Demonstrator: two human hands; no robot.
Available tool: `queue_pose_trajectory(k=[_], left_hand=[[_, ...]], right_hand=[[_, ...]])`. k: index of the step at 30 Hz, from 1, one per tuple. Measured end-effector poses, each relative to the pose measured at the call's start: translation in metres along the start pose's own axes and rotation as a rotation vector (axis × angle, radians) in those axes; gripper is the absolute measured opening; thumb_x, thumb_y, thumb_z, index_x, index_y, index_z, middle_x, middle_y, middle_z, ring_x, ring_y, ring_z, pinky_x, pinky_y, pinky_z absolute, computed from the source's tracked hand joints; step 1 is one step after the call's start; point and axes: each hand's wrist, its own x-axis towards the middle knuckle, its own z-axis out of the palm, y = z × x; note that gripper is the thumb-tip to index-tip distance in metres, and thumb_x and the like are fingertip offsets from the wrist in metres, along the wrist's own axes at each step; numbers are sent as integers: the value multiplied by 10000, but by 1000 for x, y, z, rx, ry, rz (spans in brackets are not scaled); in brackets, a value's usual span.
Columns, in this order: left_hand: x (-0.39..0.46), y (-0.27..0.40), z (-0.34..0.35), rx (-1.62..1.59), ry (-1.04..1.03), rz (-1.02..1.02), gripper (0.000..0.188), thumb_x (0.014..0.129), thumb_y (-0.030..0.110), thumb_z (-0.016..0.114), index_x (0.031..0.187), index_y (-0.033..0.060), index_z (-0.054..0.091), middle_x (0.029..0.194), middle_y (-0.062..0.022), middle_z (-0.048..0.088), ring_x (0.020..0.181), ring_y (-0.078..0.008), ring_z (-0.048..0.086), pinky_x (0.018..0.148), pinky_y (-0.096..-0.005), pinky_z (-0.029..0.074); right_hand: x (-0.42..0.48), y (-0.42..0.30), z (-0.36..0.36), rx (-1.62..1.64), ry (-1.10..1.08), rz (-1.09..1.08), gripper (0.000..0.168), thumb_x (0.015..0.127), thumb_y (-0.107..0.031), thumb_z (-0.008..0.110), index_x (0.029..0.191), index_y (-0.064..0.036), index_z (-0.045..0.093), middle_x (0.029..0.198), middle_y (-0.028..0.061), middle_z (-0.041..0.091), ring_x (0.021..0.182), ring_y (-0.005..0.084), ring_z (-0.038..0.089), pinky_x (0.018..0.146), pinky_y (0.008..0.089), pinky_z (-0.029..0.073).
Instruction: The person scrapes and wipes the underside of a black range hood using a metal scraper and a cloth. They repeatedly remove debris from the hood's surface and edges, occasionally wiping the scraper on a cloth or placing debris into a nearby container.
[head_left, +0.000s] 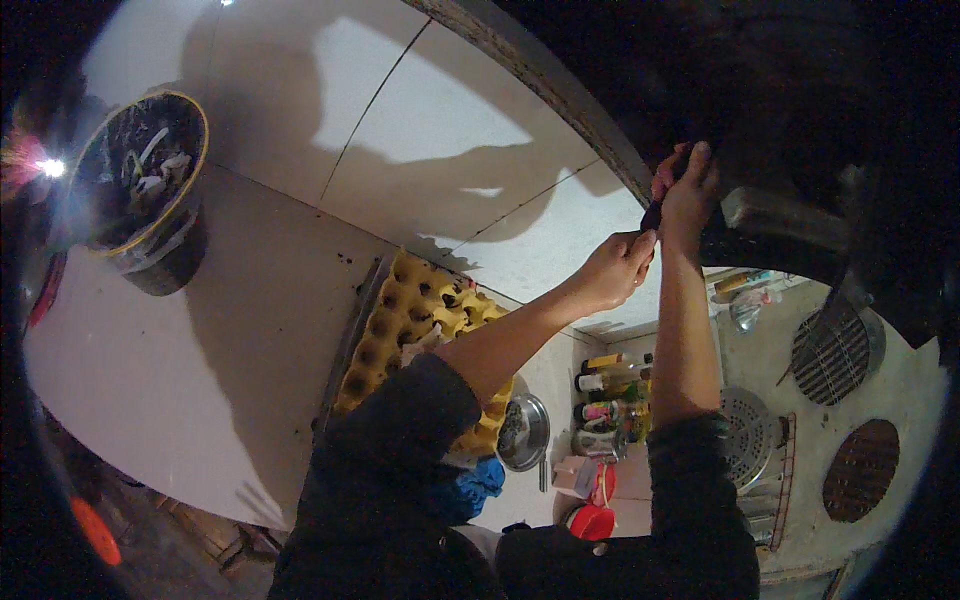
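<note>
Both my arms reach up toward the dark underside edge at the upper right, in dark sleeves. My left hand (616, 271) has its fingers curled and its thumb side against a small dark thing (651, 217) between the hands. Just above it, my right hand (686, 199) is raised into shadow, near a reddish patch (663, 178) that I cannot identify. Shadow hides the fingertips, so what either hand grips is unclear. Close to the right hand's right side is a pale, blunt bar-like piece (784, 219), perhaps a handle.
A yellow-rimmed bucket of scraps (169, 259) stands at left on pale tiles. Egg-carton trays (379, 330) lie below my left arm, beside a metal pan (541, 427) and a blue plastic bag (480, 487). Bottles (600, 382) line the wall, where strainers (832, 352) hang.
</note>
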Motion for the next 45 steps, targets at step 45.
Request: queue_pose_trajectory(k=[45], left_hand=[[33, 31, 43, 162, 151, 440, 210, 864, 182, 360, 852, -3, 458, 608, -97, 442, 535, -194, 399, 516, -310, 346]], right_hand=[[59, -35, -27, -336, 20, -440, 391, 865, -391, 320, 683, -72, 454, 446, -6, 324, 365, 103, 301, 355, 236, 216]])
